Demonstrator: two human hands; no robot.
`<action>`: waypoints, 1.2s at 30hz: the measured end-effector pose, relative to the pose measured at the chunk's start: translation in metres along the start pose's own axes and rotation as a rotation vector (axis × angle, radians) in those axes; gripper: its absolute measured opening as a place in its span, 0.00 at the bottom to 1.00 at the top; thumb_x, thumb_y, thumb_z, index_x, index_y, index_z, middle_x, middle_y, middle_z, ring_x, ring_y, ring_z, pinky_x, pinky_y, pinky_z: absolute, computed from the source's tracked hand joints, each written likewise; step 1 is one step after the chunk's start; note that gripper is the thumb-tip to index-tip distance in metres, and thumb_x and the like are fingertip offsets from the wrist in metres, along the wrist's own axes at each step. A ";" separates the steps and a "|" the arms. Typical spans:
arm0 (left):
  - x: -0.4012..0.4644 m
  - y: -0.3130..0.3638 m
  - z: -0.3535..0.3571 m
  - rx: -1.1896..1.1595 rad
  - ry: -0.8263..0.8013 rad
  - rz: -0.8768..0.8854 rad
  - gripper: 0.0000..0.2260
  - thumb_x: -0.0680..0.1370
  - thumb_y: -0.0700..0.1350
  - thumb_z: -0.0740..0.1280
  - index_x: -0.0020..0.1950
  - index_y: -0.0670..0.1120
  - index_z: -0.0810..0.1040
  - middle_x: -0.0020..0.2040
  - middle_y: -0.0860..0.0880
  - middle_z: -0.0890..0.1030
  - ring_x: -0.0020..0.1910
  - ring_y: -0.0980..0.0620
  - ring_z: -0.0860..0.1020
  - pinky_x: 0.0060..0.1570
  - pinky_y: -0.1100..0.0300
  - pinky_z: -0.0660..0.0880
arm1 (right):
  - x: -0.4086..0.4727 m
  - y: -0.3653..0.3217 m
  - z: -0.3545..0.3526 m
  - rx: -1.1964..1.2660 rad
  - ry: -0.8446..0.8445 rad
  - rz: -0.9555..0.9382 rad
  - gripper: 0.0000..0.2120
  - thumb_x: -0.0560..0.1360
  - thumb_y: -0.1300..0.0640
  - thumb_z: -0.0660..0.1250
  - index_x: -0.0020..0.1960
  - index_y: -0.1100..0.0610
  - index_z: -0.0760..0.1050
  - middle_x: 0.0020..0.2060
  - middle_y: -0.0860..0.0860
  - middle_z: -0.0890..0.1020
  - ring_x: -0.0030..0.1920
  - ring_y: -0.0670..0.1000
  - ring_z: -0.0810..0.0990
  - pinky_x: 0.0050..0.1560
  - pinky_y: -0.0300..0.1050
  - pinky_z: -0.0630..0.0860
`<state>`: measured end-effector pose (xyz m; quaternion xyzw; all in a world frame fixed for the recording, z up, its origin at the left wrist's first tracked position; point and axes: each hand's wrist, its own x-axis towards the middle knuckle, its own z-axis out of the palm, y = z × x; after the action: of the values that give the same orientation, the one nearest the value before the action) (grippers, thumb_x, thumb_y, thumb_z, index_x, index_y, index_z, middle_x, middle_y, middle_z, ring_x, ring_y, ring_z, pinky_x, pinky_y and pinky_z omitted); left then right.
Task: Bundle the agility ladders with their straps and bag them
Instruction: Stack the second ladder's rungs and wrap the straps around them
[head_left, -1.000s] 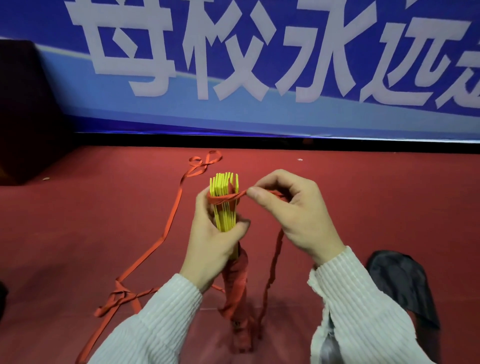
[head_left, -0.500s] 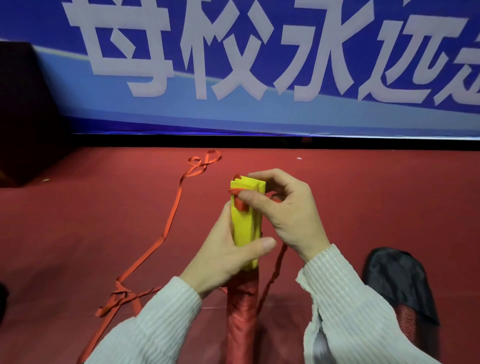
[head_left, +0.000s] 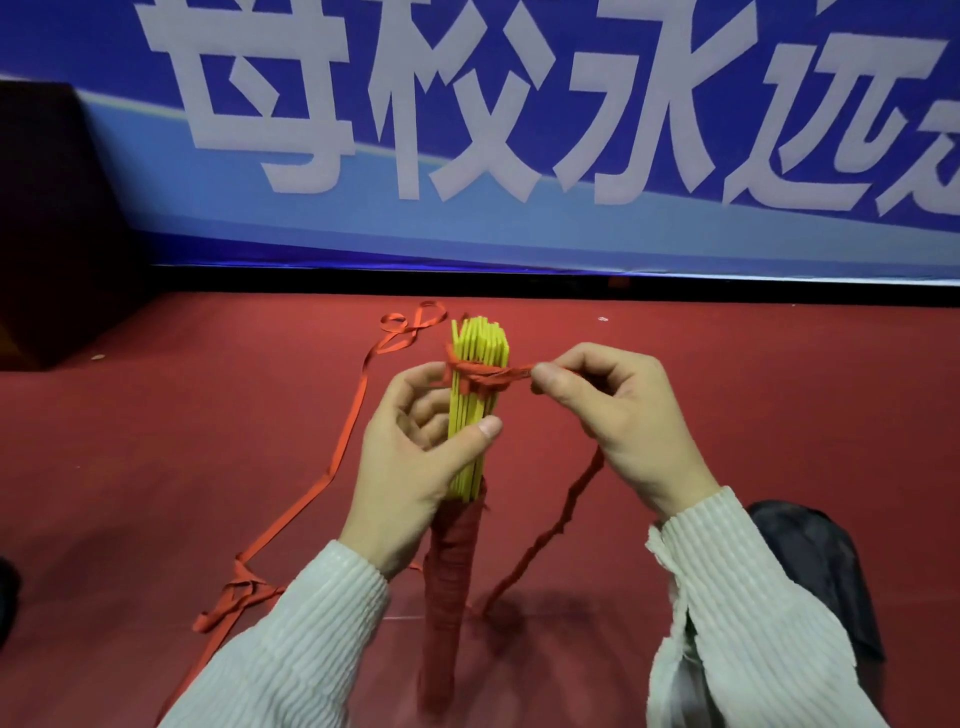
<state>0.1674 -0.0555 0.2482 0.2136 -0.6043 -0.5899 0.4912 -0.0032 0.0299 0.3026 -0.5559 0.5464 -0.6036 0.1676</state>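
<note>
A stack of yellow ladder rungs (head_left: 475, 400) stands upright in front of me, its lower half wound tight in red strap (head_left: 449, 566). My left hand (head_left: 410, 457) grips the stack at its middle, thumb across the front. A red strap (head_left: 485, 375) crosses the rungs near their top. My right hand (head_left: 618, 421) pinches this strap just right of the stack and holds it taut; the rest trails down twisted below that hand. A black bag (head_left: 815, 566) lies on the floor at the right, partly behind my right sleeve.
More loose red strap (head_left: 343, 452) runs over the red carpet on the left, from a loop near the rung tops to a tangle by my left sleeve. A blue banner wall (head_left: 519, 156) closes the far side. A dark box (head_left: 47, 223) stands far left.
The stack has turned from its broad face to its edges. My right hand has drawn the strap out to the right, and it now crosses the rungs near their top.
</note>
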 end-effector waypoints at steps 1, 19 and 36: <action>0.000 0.000 -0.001 -0.029 -0.021 -0.018 0.26 0.69 0.43 0.80 0.64 0.46 0.75 0.57 0.43 0.86 0.59 0.43 0.84 0.57 0.54 0.80 | 0.001 0.000 0.003 0.018 0.010 0.020 0.08 0.77 0.59 0.73 0.41 0.62 0.82 0.26 0.40 0.75 0.27 0.39 0.70 0.32 0.29 0.65; -0.018 -0.011 0.026 0.163 -0.205 -0.138 0.33 0.68 0.52 0.80 0.71 0.54 0.71 0.63 0.54 0.83 0.63 0.53 0.81 0.66 0.45 0.76 | 0.000 0.003 0.028 -0.415 0.154 0.147 0.25 0.59 0.27 0.72 0.39 0.47 0.78 0.26 0.43 0.74 0.29 0.44 0.71 0.34 0.43 0.69; -0.007 -0.001 0.004 -0.137 -0.144 -0.083 0.25 0.72 0.47 0.76 0.67 0.44 0.76 0.60 0.40 0.84 0.61 0.41 0.82 0.59 0.50 0.81 | 0.000 0.001 0.019 0.162 0.094 -0.013 0.16 0.70 0.48 0.79 0.52 0.54 0.80 0.39 0.42 0.82 0.39 0.40 0.79 0.41 0.32 0.74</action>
<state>0.1672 -0.0479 0.2456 0.1613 -0.5867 -0.6636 0.4351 0.0128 0.0204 0.2978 -0.5151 0.4994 -0.6723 0.1825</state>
